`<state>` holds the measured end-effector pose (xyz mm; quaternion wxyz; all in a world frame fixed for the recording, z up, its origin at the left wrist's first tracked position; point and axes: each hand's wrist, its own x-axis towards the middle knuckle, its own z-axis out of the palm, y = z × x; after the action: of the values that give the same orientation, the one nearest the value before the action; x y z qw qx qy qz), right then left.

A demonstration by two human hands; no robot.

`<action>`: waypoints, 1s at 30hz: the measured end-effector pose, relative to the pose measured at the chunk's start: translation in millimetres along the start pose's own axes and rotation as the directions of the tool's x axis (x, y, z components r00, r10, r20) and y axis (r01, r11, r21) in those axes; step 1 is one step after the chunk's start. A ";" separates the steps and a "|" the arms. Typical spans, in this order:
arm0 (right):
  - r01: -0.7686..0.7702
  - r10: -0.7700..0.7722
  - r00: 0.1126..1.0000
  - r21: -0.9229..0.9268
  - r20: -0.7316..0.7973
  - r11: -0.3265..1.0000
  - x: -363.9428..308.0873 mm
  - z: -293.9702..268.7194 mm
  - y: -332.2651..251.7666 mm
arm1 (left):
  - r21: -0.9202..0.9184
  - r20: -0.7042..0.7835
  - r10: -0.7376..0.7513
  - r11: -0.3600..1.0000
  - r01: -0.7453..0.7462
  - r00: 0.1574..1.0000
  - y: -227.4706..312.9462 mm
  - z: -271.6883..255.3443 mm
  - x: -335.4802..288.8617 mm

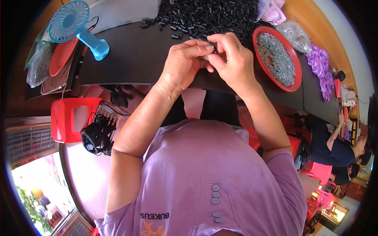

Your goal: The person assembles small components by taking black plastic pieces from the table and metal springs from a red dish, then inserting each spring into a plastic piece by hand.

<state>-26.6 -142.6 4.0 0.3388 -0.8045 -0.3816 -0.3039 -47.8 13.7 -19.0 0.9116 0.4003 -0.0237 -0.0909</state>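
Observation:
My left hand (182, 59) and my right hand (235, 59) meet over the near part of a dark table (126, 59). Thumb and fingers are closed on both sides around a small black part (214, 48), mostly hidden by the fingertips, so its exact kind does not show. Just beyond my hands spreads a heap of small black tube-shaped pieces (197, 17), several lying loose at its near edge. To the right of my right hand stands a red oval tray (289, 89), filled with many small silvery pieces (275, 59) too fine to make out singly.
A blue fan (98, 48) stands on the table's left. Clear plastic bags (295, 36) and purple wrapping (319, 67) lie past the tray. A red stool (65, 120) and black cables (96, 135) are at lower left. Another person (334, 141) sits far right.

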 end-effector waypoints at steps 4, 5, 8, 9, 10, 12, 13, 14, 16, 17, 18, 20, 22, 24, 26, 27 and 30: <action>-0.217 0.216 0.975 0.389 0.046 0.895 -9.9 -3.3 -2.6 | -0.086 0.027 0.010 0.996 -0.007 1.000 -1.1 -7.5 0.1; -0.238 0.229 0.971 0.410 0.073 0.880 -9.2 -6.8 -5.1 | -0.086 0.064 -0.004 0.996 0.010 0.998 -1.1 -7.7 -0.7; -0.253 0.249 0.966 0.420 0.065 0.872 -9.8 -4.7 -5.2 | -0.060 0.059 0.006 0.998 -0.002 0.998 0.4 -3.8 -3.3; -0.252 0.249 0.966 0.421 0.064 0.871 -9.9 -4.1 -5.5 | -0.058 0.059 0.006 0.998 -0.002 0.998 0.5 -3.5 -3.9; -0.237 0.239 0.970 0.420 0.050 0.876 -10.1 -3.8 -5.9 | -0.058 0.064 0.006 0.998 -0.002 0.998 0.3 -3.4 -4.6; -0.221 0.228 0.973 0.418 0.033 0.881 -10.0 -5.0 -6.7 | -0.057 0.071 0.006 0.998 -0.002 0.997 0.2 -3.3 -4.7; -0.238 0.232 0.970 0.447 0.069 0.862 -10.6 -7.1 -7.3 | -0.056 0.071 0.003 0.998 0.001 0.997 0.1 -3.2 -4.6; -0.255 0.233 0.967 0.476 0.107 0.842 -11.0 -8.8 -7.0 | -0.054 0.069 0.001 0.999 0.003 0.998 0.1 -3.4 -4.8; -0.336 0.290 0.942 0.437 0.170 0.835 -4.4 -21.0 -0.3 | 0.002 0.055 0.007 1.000 -0.007 0.998 1.1 -1.3 -6.1; -0.443 0.382 0.896 0.488 0.225 0.752 3.3 -26.0 -1.9 | 0.057 0.035 0.014 0.998 -0.016 0.999 0.5 -1.3 -8.9; -0.532 0.418 0.846 0.473 0.331 0.702 13.4 -35.5 -6.4 | 0.056 0.035 0.006 0.998 -0.008 0.999 -0.5 1.4 -9.8; -0.576 0.424 0.805 0.376 0.415 0.726 21.7 -37.1 2.3 | 0.278 0.015 0.036 0.960 -0.039 0.999 -1.5 7.2 -10.5; -0.369 0.228 0.857 0.242 0.461 0.897 24.8 -35.5 5.7 | 0.275 0.018 0.031 0.961 -0.034 0.999 -1.1 8.2 -10.5; -0.372 0.228 0.856 0.247 0.463 0.895 23.4 -34.3 7.1 | 0.270 0.016 0.030 0.962 -0.033 0.999 -0.6 8.4 -11.3; -0.551 0.352 0.807 0.390 0.474 0.738 19.8 -31.7 9.4 | 0.232 0.024 0.022 0.972 -0.026 0.999 0.0 8.6 -12.3; -0.552 0.351 0.806 0.390 0.477 0.737 18.5 -30.2 7.7 | 0.230 0.021 0.022 0.973 -0.026 1.000 -0.1 7.8 -12.4; -0.611 0.457 0.791 0.476 0.407 0.633 10.6 -24.7 -3.1 | 0.164 0.028 0.057 0.985 -0.060 0.998 -0.8 6.7 -12.3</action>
<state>-29.3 -156.0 27.3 0.5935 -0.7677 -0.2372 0.0470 -60.9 10.6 -14.7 0.8773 0.4723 -0.0534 -0.0665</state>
